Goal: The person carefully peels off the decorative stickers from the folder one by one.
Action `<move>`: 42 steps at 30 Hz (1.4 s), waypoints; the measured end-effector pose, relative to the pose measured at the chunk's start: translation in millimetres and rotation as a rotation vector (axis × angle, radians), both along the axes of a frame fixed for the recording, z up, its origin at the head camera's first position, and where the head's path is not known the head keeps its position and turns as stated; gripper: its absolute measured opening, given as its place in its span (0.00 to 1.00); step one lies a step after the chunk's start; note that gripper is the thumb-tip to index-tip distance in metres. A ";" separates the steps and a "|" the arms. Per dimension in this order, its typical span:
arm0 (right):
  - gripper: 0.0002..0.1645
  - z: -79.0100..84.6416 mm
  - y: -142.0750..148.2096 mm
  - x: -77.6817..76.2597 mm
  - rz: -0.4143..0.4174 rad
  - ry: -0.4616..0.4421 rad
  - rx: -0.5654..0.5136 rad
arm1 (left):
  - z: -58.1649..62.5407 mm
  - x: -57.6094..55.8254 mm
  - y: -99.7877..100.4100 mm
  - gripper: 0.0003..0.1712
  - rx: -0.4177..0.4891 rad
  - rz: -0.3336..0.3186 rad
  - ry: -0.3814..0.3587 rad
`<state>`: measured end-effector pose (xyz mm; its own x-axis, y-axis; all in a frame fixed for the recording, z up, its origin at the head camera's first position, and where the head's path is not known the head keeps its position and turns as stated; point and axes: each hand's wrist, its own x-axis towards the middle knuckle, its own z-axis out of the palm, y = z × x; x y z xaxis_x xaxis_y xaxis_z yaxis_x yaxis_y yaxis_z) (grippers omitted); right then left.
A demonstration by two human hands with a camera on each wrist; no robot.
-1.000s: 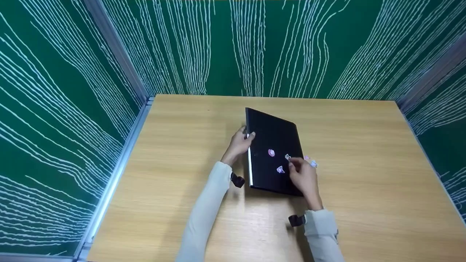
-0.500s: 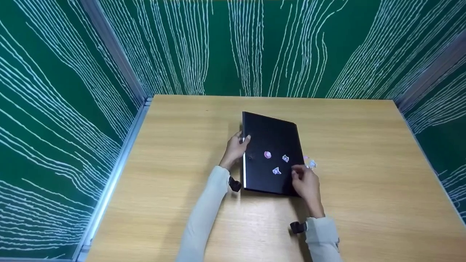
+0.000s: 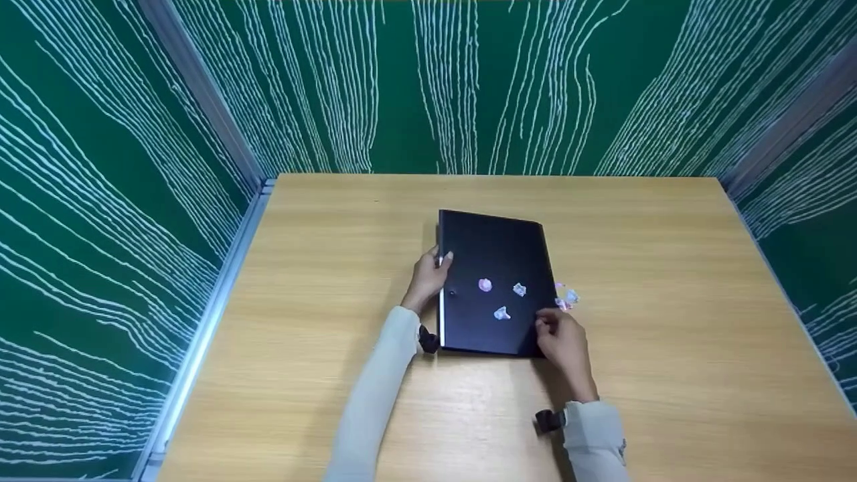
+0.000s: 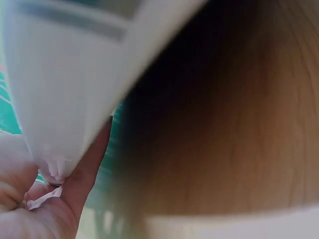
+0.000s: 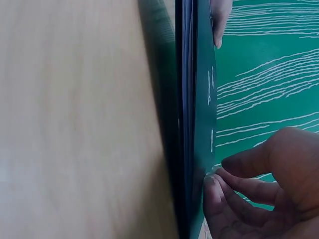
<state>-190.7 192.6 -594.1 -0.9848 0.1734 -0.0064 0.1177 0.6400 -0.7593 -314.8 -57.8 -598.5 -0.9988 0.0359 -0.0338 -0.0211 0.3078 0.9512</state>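
A black folder (image 3: 492, 254) with a white spine (image 3: 441, 321) is tilted over the table, its left side raised. My left hand (image 3: 426, 278) grips the spine side, thumb on the front cover. In the left wrist view, the fingers (image 4: 89, 174) hold a blurred white surface. Three small stickers, one a round pink sticker (image 3: 485, 285), lie on the cover's lower half. My right hand (image 3: 564, 340) is at the lower right edge, fingers curled. The right wrist view has its fingertips (image 5: 212, 184) together at the cover; I cannot tell whether they pinch anything.
More small pastel stickers (image 3: 569, 298) lie on the wooden table (image 3: 669, 301) just right of the folder. Layered sheets (image 5: 187, 99) show along its open edge. Green walls (image 3: 395, 87) with white wavy lines stand at the back and sides.
The folder has shifted left and turned flatter toward the camera, my left hand going with it. My right hand has drawn away from the rightmost cover sticker, down to the folder's edge.
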 end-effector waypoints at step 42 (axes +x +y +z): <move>0.14 -9.1 -21.0 3.2 0.003 -0.035 -0.032 | -23.3 3.6 -26.5 0.33 0.002 -0.116 -0.125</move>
